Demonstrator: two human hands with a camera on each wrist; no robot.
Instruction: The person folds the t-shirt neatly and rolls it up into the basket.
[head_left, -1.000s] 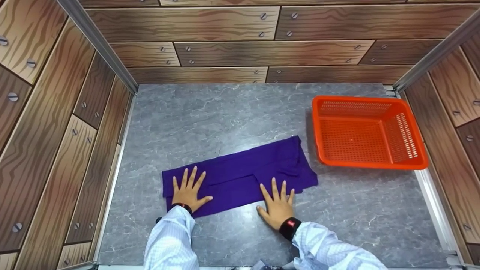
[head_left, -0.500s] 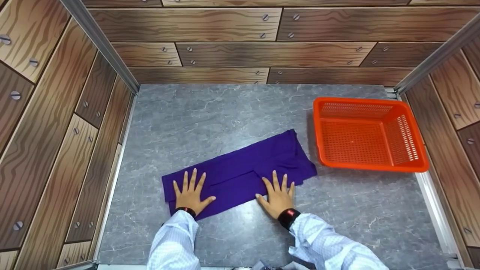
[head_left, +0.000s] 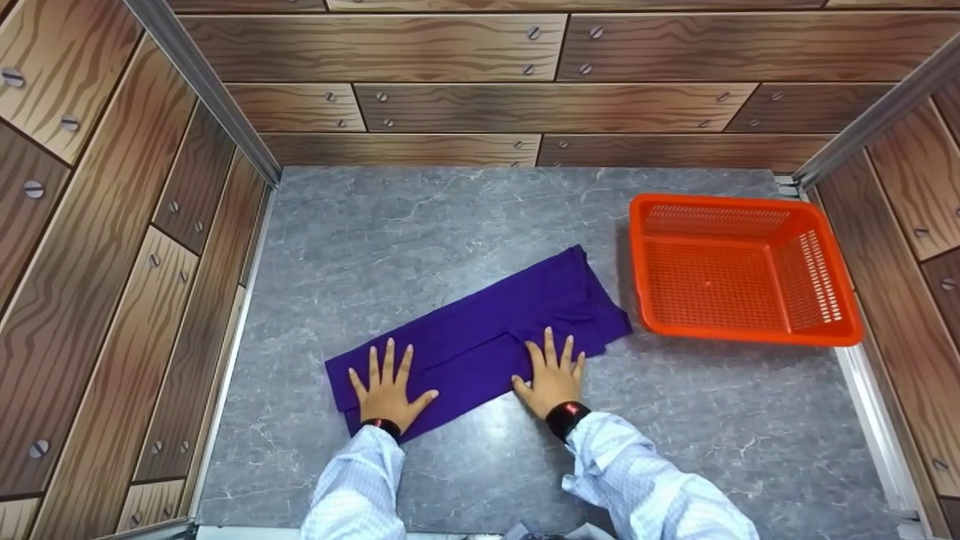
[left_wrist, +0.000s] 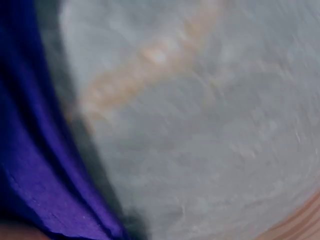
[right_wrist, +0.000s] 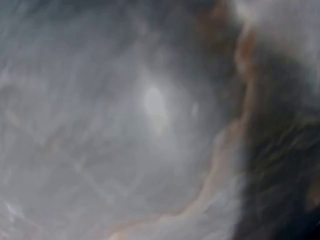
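Note:
A folded purple cloth [head_left: 480, 330], probably a garment, lies flat and slanted on the grey tabletop, its right end farther away and a little rumpled. Spread fingers of my left hand [head_left: 391, 390] rest on its left end. My right hand [head_left: 553, 375] presses the near edge toward the right end, fingers also straight and apart. In the left wrist view the purple cloth [left_wrist: 45, 150] shows as creased layers at the left side. Only blurred tabletop [right_wrist: 100, 140] and dark shadow appear in the right wrist view.
An orange plastic basket [head_left: 709, 337] with perforated walls stands at the right, just beyond the cloth's right end. Wood-patterned panels [head_left: 450, 49] wall the table at the back and both sides. A metal rail [head_left: 874, 420] runs along the right edge.
Both hands have turned the cloth slightly: its right end has moved away from me, its left end a little nearer. The right hand has moved forward with it. The basket stays put.

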